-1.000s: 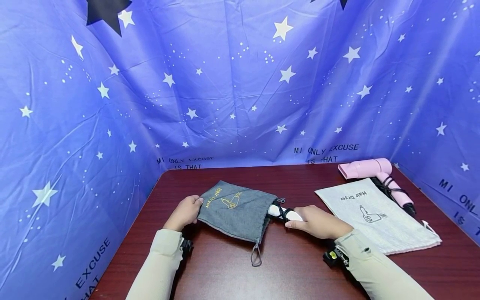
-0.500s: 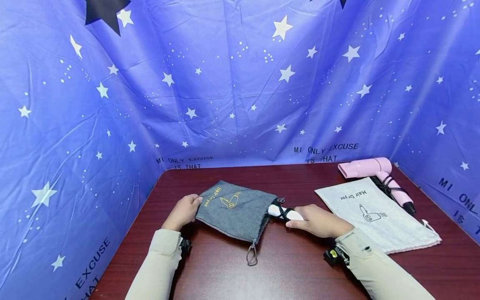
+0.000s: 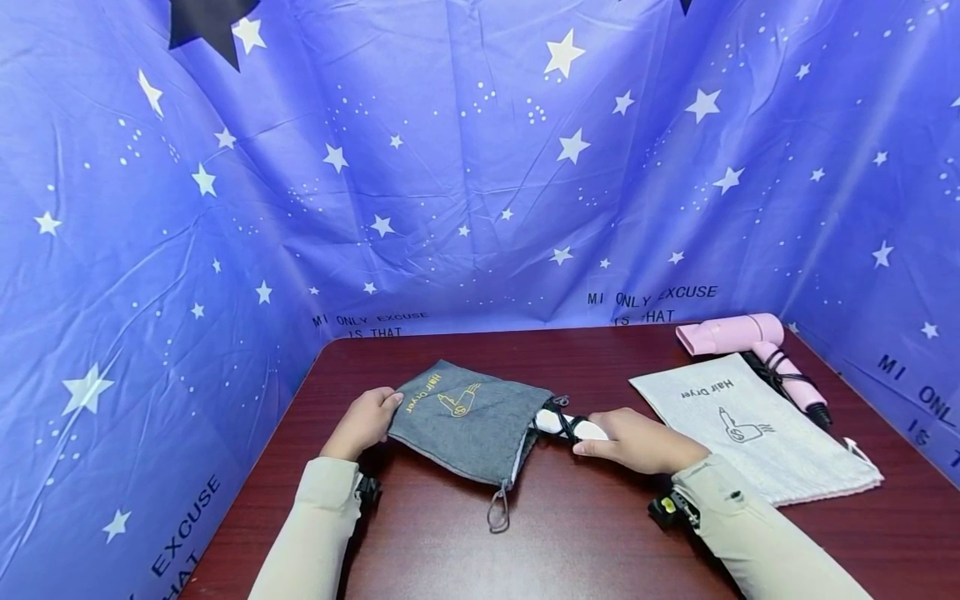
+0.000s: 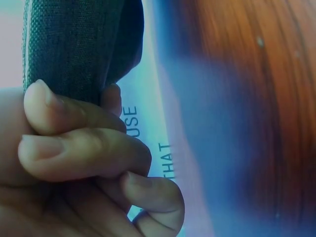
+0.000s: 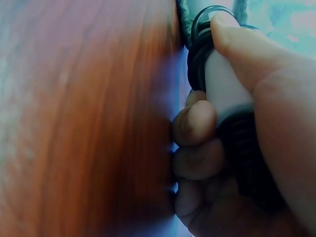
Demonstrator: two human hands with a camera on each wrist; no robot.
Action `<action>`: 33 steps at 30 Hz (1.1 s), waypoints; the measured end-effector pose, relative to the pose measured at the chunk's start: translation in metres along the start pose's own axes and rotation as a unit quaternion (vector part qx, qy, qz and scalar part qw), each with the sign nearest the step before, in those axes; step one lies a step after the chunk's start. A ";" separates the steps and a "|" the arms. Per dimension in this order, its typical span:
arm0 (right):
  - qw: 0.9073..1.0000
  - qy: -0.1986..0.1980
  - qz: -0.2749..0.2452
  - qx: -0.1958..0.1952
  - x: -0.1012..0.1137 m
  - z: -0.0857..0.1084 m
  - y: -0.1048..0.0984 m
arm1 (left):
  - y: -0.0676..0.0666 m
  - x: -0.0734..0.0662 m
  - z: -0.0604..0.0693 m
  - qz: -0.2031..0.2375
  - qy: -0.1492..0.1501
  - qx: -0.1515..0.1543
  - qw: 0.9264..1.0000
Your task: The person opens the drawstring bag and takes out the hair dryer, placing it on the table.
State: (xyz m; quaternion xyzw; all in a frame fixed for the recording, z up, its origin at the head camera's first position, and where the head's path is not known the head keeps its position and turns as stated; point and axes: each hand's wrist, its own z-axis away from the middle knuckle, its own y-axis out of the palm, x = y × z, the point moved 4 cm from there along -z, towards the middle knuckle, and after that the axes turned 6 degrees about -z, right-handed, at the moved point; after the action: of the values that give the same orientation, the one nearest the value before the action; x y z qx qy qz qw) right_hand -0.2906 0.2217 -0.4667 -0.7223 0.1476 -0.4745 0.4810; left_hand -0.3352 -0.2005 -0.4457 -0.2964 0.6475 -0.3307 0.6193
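Observation:
My left hand pinches the closed end of a grey drawstring bag printed "Hair Dryer". In the left wrist view, its fingers curl at the dark cloth. My right hand grips the white handle of a hair dryer, which has black cord wound round it. The rest of the dryer is hidden inside the bag's mouth. From the right wrist, thumb and fingers wrap the pale handle, with the ribbed black cord end below. A drawstring loop hangs from the bag's near corner.
On the right of the dark red table lies a flat white "Hair Dryer" bag. A pink hair dryer with its cord bound up lies behind it. A blue star-patterned curtain surrounds the table.
My left hand has drawn the grey bag slightly to the left. The right hand and the white dryer's handle stay almost in place, and a little more of the handle shows.

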 end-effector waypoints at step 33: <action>1.000 -0.009 -0.010 0.018 -0.004 0.001 -0.001 | -0.007 0.011 -0.001 0.026 -0.001 0.022 0.999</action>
State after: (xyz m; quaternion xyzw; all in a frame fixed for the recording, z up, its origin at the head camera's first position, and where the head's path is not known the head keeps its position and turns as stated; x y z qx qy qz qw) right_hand -0.2925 0.2257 -0.4683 -0.7194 0.1274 -0.4752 0.4903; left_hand -0.3370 -0.2130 -0.4470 -0.2666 0.6470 -0.3283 0.6345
